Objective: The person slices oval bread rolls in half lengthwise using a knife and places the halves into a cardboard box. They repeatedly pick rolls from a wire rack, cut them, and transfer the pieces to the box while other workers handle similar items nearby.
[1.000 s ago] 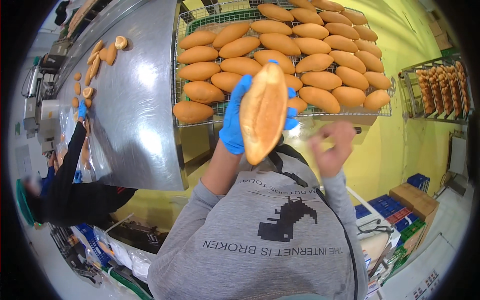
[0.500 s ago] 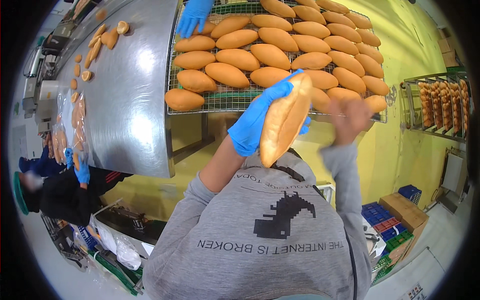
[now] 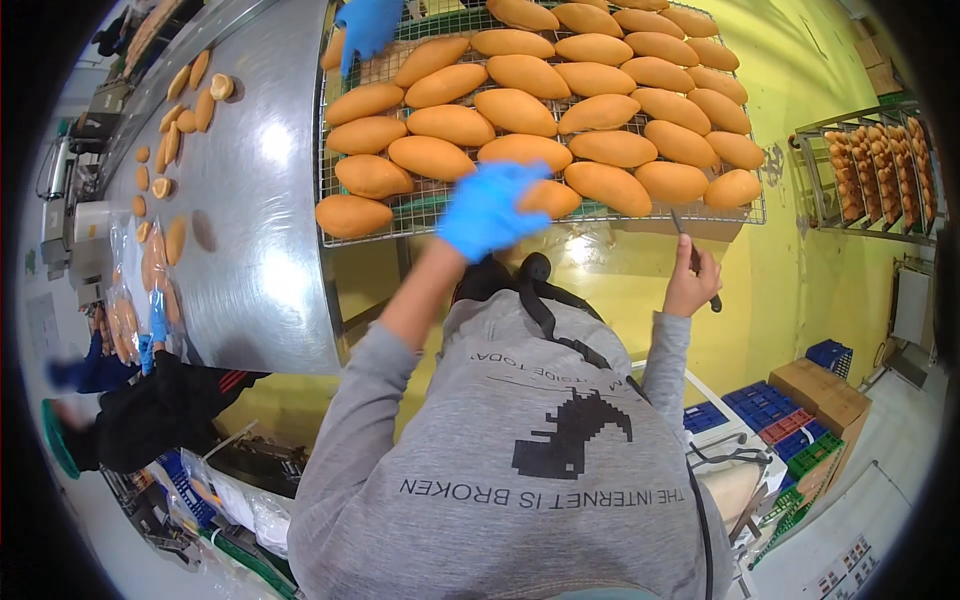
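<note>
My left hand [image 3: 495, 212], in a blue glove, is over the near edge of a wire rack [image 3: 440, 235], against a bread roll [image 3: 552, 199]. Motion smears its fingers, so a grip cannot be made out. My bare right hand [image 3: 692, 277] is closed around a knife [image 3: 714, 301], its thin blade [image 3: 679, 222] pointing up toward the rack's front edge. Rows of golden oval rolls [image 3: 516, 111] cover the rack. On the steel table [image 3: 265, 230] to the left, one roll [image 3: 176, 240] shows with a dark shadow beside it, near several smaller bread pieces [image 3: 172, 145].
Another person's blue-gloved hand [image 3: 368, 28] is at the rack's far left corner. Plastic bags of rolls [image 3: 160, 275] lie at the table's left edge beside a person in black [image 3: 155, 405]. At right stand a rack trolley [image 3: 875, 180] and stacked crates [image 3: 765, 405].
The slit roll has left my left hand, which has moved down-left to the rack. My right hand has lowered, its knife now visible. One roll newly appears over the steel table.
</note>
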The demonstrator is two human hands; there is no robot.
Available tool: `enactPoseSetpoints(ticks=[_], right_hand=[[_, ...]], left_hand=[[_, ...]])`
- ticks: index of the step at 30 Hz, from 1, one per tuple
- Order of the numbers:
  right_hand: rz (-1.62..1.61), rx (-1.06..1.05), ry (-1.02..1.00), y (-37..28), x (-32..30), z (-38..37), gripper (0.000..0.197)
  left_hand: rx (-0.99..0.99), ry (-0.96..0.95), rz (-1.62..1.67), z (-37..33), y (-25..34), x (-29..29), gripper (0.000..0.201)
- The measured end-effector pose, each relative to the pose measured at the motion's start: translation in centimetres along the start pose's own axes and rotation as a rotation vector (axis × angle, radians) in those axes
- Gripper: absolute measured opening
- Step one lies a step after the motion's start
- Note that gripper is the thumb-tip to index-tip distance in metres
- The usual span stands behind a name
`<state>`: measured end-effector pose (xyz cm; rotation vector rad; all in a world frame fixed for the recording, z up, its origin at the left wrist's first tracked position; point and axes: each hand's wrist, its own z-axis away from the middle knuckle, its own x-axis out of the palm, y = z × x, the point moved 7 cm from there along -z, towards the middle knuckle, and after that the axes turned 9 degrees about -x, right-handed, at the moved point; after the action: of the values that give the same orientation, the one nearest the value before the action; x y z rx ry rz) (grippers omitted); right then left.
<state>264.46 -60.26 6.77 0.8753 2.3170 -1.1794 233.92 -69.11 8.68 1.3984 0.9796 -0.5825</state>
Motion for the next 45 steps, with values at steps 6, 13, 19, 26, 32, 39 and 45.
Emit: enactPoseSetpoints(ticks=[6,13,19,26,32,39,45], right_hand=[[-0.147,0.069,-0.091,-4.5,0.7,-0.1,0.02],[-0.174,-0.669,-0.245,-18.0,-1.8,-0.4,0.031],[0.032,-0.622,-0.027,-15.2,-1.8,-5.6,0.033],[0.142,-0.262,0.068,-13.4,4.2,-9.6,0.025],[-0.025,-0.289,-0.118,-15.9,4.4,-6.7,0.029],[0.061,-0.832,-0.027,-27.0,4.1,-6.3,0.028],[0.021,-0.821,-0.035,-28.0,2.2,-6.5,0.028]], left_hand=[[-0.307,-0.028,0.332,-0.6,-1.1,7.2,0.063],[-0.611,-0.562,2.09,1.8,7.6,0.3,0.063],[-0.643,-0.503,2.018,2.3,7.6,-2.5,0.061],[-0.68,-0.463,1.657,3.8,5.5,-4.0,0.061],[-0.752,-0.368,2.132,6.6,-3.5,-9.2,0.062],[-0.67,-0.645,2.09,4.6,0.2,-9.8,0.068],[-0.623,-0.761,2.24,4.9,0.3,-10.5,0.071]])
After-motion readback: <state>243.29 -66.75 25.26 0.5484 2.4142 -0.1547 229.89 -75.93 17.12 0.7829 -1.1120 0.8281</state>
